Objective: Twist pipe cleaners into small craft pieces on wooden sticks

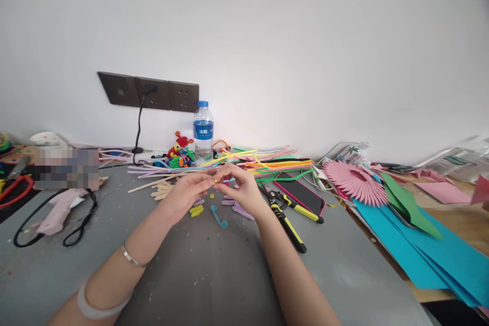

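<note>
My left hand [189, 191] and my right hand [242, 188] meet over the middle of the grey table, fingertips pinched close together. Between them shows a small yellow piece [215, 181], perhaps a bit of pipe cleaner; most of it is hidden by the fingers. Just below lie short yellow pipe cleaner pieces [196, 211], a tiny yellow coil [211, 196] and a blue pipe cleaner piece with curled ends [218, 217]. Purple pipe cleaner pieces [242, 210] rest beneath my right hand.
Yellow-handled pliers [288, 226] and a phone [301, 192] lie right of my hands. Behind are long pipe cleaners [282, 164] and a water bottle [203, 132]. A pink glue gun [59, 211] with its cord is left; coloured paper [412, 244] is right.
</note>
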`<act>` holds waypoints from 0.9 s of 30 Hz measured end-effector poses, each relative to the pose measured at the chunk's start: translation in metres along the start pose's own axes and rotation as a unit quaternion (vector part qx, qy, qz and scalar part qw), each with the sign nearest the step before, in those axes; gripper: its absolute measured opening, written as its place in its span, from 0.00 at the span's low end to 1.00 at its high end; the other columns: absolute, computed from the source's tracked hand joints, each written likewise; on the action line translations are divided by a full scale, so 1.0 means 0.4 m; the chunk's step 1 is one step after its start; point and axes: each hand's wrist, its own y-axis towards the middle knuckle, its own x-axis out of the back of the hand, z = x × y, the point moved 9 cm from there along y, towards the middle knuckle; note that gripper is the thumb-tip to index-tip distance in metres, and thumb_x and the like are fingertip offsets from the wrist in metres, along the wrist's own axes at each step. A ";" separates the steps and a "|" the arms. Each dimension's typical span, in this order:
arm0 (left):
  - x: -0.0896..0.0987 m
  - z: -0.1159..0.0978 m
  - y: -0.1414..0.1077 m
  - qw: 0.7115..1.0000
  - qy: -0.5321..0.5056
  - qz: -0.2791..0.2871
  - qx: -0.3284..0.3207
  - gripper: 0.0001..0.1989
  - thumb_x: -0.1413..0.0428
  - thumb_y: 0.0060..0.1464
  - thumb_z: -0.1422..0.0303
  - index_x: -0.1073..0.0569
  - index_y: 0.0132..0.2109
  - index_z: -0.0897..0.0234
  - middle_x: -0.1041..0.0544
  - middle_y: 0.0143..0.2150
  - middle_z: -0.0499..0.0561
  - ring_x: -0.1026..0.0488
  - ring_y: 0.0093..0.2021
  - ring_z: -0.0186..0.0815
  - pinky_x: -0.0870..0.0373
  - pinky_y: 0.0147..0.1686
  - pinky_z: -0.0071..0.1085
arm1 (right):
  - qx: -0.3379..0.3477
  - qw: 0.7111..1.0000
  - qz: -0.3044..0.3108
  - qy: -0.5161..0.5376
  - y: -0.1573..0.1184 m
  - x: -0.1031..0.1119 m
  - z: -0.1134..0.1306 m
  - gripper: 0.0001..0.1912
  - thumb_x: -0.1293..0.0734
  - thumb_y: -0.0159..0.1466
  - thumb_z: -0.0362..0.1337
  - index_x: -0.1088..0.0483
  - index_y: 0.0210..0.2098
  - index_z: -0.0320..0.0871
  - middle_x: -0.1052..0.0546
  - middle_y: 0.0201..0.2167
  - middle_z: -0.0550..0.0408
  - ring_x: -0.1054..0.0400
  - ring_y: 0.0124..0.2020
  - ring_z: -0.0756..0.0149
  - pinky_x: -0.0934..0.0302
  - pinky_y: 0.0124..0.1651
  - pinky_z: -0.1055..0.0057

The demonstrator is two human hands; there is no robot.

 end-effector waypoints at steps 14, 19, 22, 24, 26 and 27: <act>-0.018 -0.012 -0.010 1.000 0.007 0.027 0.004 0.16 0.34 0.49 0.54 0.20 0.34 0.63 0.32 0.65 0.53 0.32 0.54 0.45 0.37 0.45 0.35 | -0.043 0.998 0.011 0.040 -0.001 0.008 -0.042 0.07 0.28 0.62 0.41 0.22 0.35 0.44 0.23 0.34 0.53 0.31 0.37 0.64 0.38 0.41 0.67; -0.017 -0.017 -0.011 1.000 0.007 0.013 -0.004 0.18 0.35 0.48 0.51 0.20 0.35 0.63 0.29 0.62 0.55 0.32 0.51 0.44 0.38 0.43 0.35 | -0.041 0.998 0.012 0.054 0.000 0.004 -0.035 0.07 0.27 0.62 0.41 0.24 0.34 0.44 0.23 0.33 0.54 0.32 0.36 0.65 0.38 0.40 0.68; -0.014 -0.011 -0.010 1.000 0.010 0.009 -0.003 0.21 0.37 0.50 0.49 0.19 0.39 0.63 0.25 0.56 0.56 0.32 0.47 0.42 0.39 0.40 0.34 | -0.058 0.996 0.014 0.070 -0.001 -0.002 -0.039 0.10 0.26 0.60 0.44 0.25 0.33 0.44 0.24 0.32 0.55 0.31 0.36 0.65 0.36 0.41 0.67; -0.013 -0.005 -0.009 1.000 0.011 0.007 0.005 0.21 0.38 0.51 0.49 0.19 0.40 0.63 0.23 0.52 0.56 0.32 0.45 0.41 0.39 0.40 0.34 | -0.066 0.995 0.015 0.078 -0.001 -0.005 -0.043 0.11 0.26 0.59 0.45 0.25 0.33 0.44 0.24 0.32 0.55 0.31 0.36 0.65 0.35 0.42 0.67; -0.011 -0.003 -0.009 1.000 0.010 0.003 0.005 0.21 0.37 0.50 0.49 0.19 0.40 0.63 0.23 0.52 0.56 0.32 0.44 0.40 0.38 0.40 0.33 | -0.065 0.995 0.015 0.079 -0.002 -0.006 -0.044 0.11 0.26 0.59 0.44 0.25 0.34 0.43 0.23 0.33 0.55 0.31 0.36 0.65 0.35 0.42 0.67; -0.011 -0.004 -0.008 1.000 0.009 0.001 0.004 0.21 0.37 0.50 0.49 0.19 0.39 0.63 0.23 0.52 0.56 0.32 0.43 0.40 0.38 0.40 0.34 | -0.062 0.995 0.013 0.078 -0.002 -0.005 -0.044 0.10 0.26 0.59 0.43 0.25 0.34 0.43 0.23 0.33 0.55 0.31 0.36 0.65 0.36 0.42 0.67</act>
